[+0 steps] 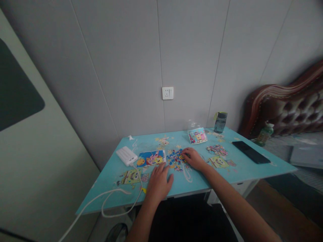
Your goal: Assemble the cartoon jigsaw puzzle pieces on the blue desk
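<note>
A loose pile of small jigsaw puzzle pieces (175, 158), mostly blue and yellow, lies near the middle of the light-blue table (176, 186). Over the pile's right side, my right hand (193, 158) has its fingers bent and together, with the fingertips down among the pieces. What they pinch, if anything, is hidden. My left hand (158, 181) rests palm down on the table, fingers stretched out, at the lower edge of a cartoon picture sheet (151, 158). That sheet lies flat just left of the pile. The left hand holds nothing.
A white power bank (126, 155) with a white cable (111, 191) is at left. Toward the right are another puzzle-piece pile (217, 150), a black phone (250, 152), a propped cartoon card (198, 135) and a dark bottle (220, 122). A wall socket (167, 93) is behind.
</note>
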`<state>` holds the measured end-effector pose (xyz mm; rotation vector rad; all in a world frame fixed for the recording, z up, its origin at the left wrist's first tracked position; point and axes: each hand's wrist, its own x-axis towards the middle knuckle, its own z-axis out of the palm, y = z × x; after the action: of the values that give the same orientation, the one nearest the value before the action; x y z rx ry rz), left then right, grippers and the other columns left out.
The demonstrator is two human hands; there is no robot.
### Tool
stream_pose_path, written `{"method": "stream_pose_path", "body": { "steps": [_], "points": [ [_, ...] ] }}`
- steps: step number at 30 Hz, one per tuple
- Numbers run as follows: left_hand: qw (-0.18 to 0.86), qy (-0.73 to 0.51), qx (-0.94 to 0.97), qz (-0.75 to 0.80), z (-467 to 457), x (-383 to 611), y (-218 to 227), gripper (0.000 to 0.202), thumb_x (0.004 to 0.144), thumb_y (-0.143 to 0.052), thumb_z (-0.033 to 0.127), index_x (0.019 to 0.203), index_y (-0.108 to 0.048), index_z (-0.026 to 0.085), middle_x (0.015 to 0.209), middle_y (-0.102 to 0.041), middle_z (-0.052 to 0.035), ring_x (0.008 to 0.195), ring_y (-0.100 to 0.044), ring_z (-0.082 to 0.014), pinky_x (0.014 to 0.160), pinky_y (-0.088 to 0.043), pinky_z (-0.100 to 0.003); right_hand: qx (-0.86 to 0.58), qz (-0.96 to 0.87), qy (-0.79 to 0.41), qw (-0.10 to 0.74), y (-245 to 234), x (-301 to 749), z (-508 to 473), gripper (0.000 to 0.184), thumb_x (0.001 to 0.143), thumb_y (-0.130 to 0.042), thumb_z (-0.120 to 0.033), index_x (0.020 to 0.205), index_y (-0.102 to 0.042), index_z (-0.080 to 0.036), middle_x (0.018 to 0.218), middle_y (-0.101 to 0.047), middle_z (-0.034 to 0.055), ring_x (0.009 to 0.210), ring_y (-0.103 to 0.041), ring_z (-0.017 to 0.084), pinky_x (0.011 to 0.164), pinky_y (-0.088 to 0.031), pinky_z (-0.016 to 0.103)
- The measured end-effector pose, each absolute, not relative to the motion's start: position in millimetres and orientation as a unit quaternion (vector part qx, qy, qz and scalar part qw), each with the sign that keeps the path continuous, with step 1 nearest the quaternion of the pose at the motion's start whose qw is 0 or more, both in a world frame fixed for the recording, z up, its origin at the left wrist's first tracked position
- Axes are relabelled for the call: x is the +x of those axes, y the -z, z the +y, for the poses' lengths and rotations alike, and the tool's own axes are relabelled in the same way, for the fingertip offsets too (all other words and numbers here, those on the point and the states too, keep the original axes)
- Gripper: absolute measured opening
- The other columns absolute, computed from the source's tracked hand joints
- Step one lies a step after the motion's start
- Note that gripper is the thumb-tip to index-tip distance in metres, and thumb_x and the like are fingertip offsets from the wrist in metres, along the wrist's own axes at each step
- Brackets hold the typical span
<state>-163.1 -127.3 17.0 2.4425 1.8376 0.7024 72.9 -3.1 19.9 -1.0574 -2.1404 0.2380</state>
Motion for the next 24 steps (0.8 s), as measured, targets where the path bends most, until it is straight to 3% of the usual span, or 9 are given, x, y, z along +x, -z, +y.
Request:
{"method": "stream_pose_path", "body": {
  "steps": [24],
  "points": [
    [0.007,-0.227,0.776,0.588,-124.5,-163.1,-13.5,0.045,0.095,-0.043,0.037,0.135,-0.057,0.021,0.149,-0.049,-0.0084,0.14,-0.042,-0.0264,0.119,-0.03,-0.047,-0.409,-0.834,-0.092,0.358,-17.8,74.6,-3.7,0.02,0.095,-0.055,-0.029,0.096,-0.074,-0.023,0.103,-0.071,0.0076,0.097,-0.065,0.023,0.093,-0.049,0.038]
  ]
}}
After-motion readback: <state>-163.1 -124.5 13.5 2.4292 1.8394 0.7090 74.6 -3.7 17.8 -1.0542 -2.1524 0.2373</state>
